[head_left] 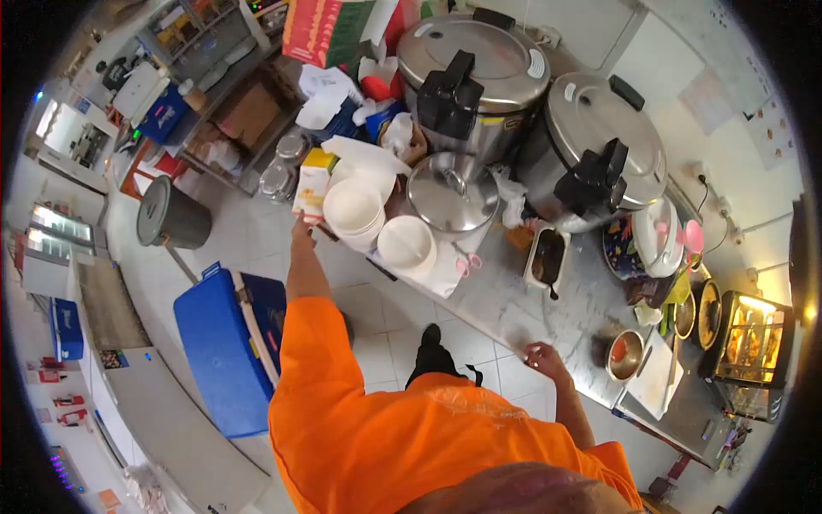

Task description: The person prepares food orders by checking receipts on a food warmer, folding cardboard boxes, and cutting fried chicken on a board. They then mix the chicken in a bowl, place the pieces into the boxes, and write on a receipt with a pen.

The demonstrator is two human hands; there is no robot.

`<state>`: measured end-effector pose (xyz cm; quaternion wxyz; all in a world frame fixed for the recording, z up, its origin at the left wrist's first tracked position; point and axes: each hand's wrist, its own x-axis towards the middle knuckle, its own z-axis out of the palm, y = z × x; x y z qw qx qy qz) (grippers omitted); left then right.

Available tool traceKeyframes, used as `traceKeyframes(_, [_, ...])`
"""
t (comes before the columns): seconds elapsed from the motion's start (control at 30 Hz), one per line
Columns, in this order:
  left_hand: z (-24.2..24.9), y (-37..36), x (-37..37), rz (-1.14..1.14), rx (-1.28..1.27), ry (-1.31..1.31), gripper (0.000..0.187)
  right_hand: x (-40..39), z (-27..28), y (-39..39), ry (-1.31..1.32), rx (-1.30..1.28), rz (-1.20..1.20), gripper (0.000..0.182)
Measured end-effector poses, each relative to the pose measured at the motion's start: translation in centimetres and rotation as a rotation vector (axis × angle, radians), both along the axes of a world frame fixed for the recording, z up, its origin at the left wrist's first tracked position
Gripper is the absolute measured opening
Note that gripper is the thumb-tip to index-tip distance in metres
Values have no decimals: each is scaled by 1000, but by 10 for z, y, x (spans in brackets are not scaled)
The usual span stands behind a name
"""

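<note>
One yellow-and-white carton [313,190] sits beside white tubs [353,206] at the steel counter [492,291]; the left hand [301,224] meets its near end, grip unclear. The right hand [541,358], half-curled, appears unladen. Likely light, crushable cardboard, best held by opposite sides.

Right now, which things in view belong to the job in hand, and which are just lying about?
Likely in the job:
- small box, at the left hand's fingertips; grip unclear

Apparently lying about:
- white tubs
- pot lid
- metal bowl, near the right hand
- blue cooler
- grey bin
</note>
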<state>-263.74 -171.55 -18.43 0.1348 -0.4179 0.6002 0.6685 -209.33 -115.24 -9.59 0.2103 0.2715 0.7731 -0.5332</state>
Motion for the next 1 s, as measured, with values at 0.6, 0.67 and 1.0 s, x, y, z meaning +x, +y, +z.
traceKeyframes(0.6, [357, 237, 194, -565, -939, 1746, 21, -25, 160, -40, 717, 493, -233, 48])
traceKeyframes(0.67, [365, 321, 262, -1004, -712, 1871, 17, 2, 215, -31, 895, 924, -257, 59])
traceKeyframes(1.0, [345, 592, 644, -2237, 421, 1364, 43, 311, 207, 0, 632, 558, -698, 29])
